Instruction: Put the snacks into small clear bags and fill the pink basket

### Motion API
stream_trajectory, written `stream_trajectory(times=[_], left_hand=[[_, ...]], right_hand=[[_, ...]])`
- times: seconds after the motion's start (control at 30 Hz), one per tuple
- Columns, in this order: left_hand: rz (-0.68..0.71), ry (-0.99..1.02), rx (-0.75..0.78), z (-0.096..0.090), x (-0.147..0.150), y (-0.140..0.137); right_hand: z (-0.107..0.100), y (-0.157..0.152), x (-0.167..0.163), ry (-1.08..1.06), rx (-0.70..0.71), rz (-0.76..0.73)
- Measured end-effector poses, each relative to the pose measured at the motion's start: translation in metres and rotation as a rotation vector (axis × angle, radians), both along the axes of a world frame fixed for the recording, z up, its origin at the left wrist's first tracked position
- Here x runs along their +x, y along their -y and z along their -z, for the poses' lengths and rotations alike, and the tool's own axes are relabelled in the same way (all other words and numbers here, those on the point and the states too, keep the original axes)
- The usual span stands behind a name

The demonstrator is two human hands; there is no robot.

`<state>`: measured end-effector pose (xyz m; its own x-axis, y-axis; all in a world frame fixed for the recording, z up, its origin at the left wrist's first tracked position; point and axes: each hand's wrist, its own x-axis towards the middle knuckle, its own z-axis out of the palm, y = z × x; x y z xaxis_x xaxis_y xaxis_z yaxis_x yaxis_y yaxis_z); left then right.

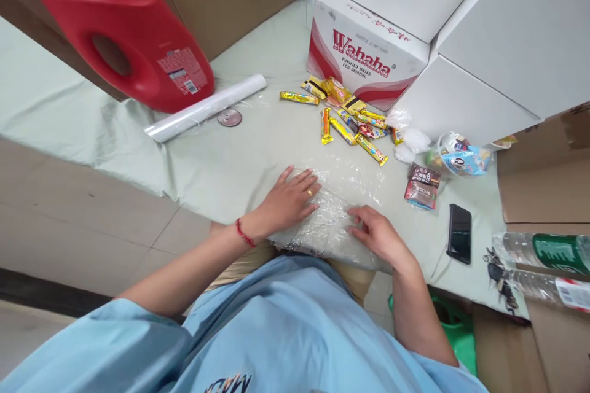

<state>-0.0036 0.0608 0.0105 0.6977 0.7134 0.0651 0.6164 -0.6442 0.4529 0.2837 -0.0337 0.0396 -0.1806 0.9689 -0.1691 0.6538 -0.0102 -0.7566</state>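
A crinkled sheet of clear plastic film (322, 221) lies over the table's near edge, in front of my body. My left hand (289, 199) rests flat on the film's left part with its fingers stretched out. At the film's right side is my right hand (375, 230), its fingers bent and apart, with nothing visible between them; whether the fingertips touch the film I cannot tell. Beyond the hands lies a loose pile of yellow-wrapped snack bars (343, 128). A white roll of film (207, 107) lies to the left, with a round dark disc (229, 117) beside it.
A red jug (184, 31) and a cardboard box (249, 12) stand at the back left. The Wahaha box (364, 61) is behind the snacks. To the right are a brown snack packet (421, 187), a phone (460, 233), keys (500, 279) and plastic bottles (544, 252).
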Motion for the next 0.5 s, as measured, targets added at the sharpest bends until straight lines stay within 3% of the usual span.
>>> stream_trajectory(times=[0.07,0.17,0.27,0.37,0.5], left_hand=[[0.015,-0.077,-0.039,0.009,-0.01,-0.003],[-0.048,-0.117,-0.043,0.018,-0.034,-0.002],[-0.103,-0.12,-0.037,0.018,-0.054,0.017],[-0.163,-0.152,-0.058,0.01,-0.063,0.048],[-0.198,-0.174,-0.105,-0.007,-0.068,0.08]], right_hand=[[0.009,0.004,0.008,0.046,-0.068,-0.04],[0.02,0.01,0.031,0.086,-0.028,0.128],[0.028,0.007,0.051,0.095,0.043,0.265],[0.037,-0.018,0.058,0.137,0.125,0.236],[0.043,-0.077,0.051,0.223,0.27,0.133]])
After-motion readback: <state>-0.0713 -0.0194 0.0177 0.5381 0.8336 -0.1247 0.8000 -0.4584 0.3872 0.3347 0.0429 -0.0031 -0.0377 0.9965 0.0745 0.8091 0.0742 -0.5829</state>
